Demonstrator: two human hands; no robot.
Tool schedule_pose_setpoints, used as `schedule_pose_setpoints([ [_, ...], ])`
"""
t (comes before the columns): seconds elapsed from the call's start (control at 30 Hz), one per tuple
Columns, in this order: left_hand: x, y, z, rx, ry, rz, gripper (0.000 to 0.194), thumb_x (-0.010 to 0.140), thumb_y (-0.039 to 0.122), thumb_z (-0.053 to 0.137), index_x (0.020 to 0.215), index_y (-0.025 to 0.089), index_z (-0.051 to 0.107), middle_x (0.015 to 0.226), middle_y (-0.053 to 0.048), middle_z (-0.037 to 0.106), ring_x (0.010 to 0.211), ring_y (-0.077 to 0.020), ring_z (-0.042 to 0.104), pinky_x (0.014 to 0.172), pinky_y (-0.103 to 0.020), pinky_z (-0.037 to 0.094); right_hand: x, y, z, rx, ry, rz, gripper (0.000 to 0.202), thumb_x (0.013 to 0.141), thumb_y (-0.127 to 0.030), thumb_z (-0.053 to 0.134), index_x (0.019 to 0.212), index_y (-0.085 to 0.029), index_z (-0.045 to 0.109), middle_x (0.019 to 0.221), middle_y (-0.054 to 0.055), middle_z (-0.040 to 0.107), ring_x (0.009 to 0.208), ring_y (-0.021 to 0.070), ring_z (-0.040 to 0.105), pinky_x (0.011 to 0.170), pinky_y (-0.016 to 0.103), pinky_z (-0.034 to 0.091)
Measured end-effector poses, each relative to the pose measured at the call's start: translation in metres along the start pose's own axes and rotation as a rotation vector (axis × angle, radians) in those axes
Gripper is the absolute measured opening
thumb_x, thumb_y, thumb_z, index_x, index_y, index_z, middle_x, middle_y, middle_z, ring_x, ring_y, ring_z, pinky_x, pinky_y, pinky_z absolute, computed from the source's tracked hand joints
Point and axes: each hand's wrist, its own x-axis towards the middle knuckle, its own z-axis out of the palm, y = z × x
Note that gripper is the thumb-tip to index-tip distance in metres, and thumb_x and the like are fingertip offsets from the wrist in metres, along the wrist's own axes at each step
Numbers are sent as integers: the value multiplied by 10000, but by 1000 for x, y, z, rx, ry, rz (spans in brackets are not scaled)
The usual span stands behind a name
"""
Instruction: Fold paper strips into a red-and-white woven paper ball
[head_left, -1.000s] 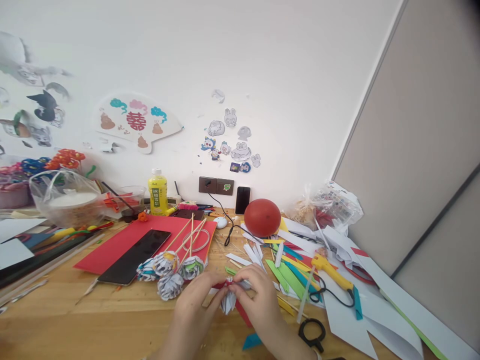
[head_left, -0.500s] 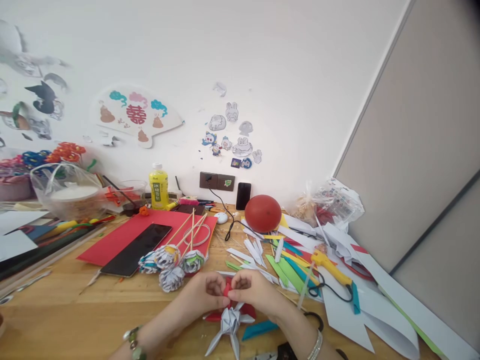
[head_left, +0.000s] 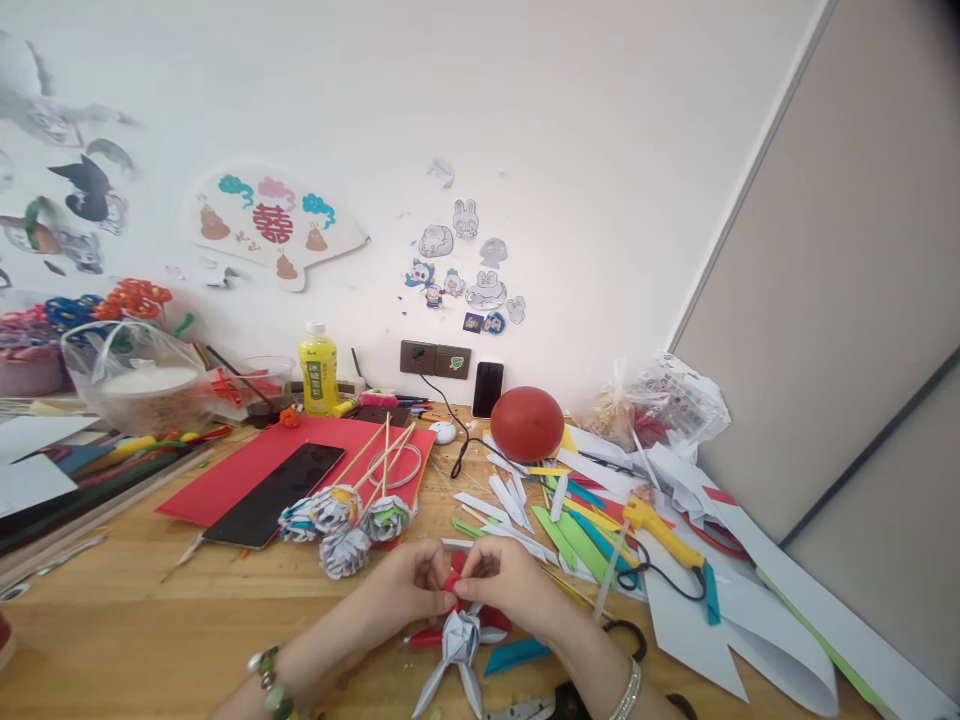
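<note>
Between my fingertips is a small folded red paper piece (head_left: 454,580). My left hand (head_left: 411,583) pinches it from the left, and my right hand (head_left: 504,582) pinches it from the right. Just below my fingers, a white folded paper figure (head_left: 460,636) with pointed ends lies on the table. Red paper parts (head_left: 424,638) show beside and behind it. A blue folded strip (head_left: 516,656) rests to the right of the figure, under my right forearm.
Paper flowers on sticks (head_left: 345,550) and a black phone (head_left: 274,497) lie at the left on red sheets (head_left: 217,478). A yellow glue gun (head_left: 664,535), paper strips (head_left: 574,550), black-handled scissors (head_left: 574,702) and a red balloon (head_left: 527,424) are on the right. A yellow bottle (head_left: 319,372) stands behind.
Both hands stay nearly in place, with the red piece slightly turned between the fingers. More red shows at the left of the white figure.
</note>
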Motion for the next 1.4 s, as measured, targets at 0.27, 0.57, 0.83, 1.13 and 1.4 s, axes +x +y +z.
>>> schedule_pose_setpoints([
  [0.27,-3,9,3,349,108,75,141,589,185,543,564,204,406,544,69,436,538,-113,414,500,-221,306,-2,3,0,-199,2,-58,52,677,-158,610,687,-169,560,604,-43,544,574,111,544,537,201,416],
  [0.57,-8,10,7,557,197,78,129,629,129,483,561,206,404,555,62,460,545,-119,429,512,-213,288,-1,8,4,-451,86,-91,74,672,-108,557,651,-173,531,585,-56,504,519,88,486,488,174,367],
  [0.83,-10,19,3,478,204,49,65,663,230,518,616,195,490,604,23,553,584,-154,517,533,-233,364,-4,-1,6,-485,123,-219,123,654,-64,561,655,-183,590,599,-44,549,566,106,501,523,192,371],
  [1.13,1,13,3,155,129,-3,326,654,500,549,598,180,522,548,44,503,548,-137,464,535,-247,374,-5,-7,4,-543,127,-388,86,732,-137,624,720,-205,675,741,6,642,739,155,579,658,239,432],
  [1.4,-2,18,5,213,247,25,354,669,532,484,542,211,407,533,69,377,527,-122,371,495,-234,312,-13,-18,-2,-755,41,-663,144,844,-184,547,779,-202,674,756,27,640,755,158,554,695,263,426],
])
